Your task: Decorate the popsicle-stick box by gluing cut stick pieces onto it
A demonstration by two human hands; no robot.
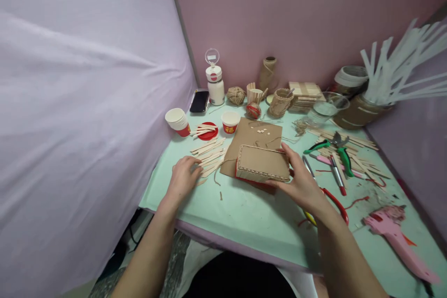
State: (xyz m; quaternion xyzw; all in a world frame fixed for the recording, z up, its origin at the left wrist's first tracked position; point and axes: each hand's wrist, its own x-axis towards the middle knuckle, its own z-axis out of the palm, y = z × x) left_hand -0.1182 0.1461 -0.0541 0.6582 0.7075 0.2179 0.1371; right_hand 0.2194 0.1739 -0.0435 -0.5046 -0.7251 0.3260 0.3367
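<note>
Fingers [289, 152] grip box [263, 160]; green tabletop [240, 216], wall [296, 14] possibly cloth.

Right hand [303, 185] partly hides the cardboard box [262, 160], apparently at one end.

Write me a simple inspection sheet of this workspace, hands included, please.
Surface: pale green covered table; small brown scrap near its front edge.
Work items: brown rectangular cardboard box with braided trim; flat pale wooden sticks to its left.
Clutter: metal cutters with green handles and a pink plastic glue gun, both at right.
Grip: right hand holds the box's right end; left hand is at the sticks, contact unclear.
Cables: black cord at the glue gun's rear end.
Surroundings: pale lilac draped fabric at left; dusky-pink backdrop behind.
</note>
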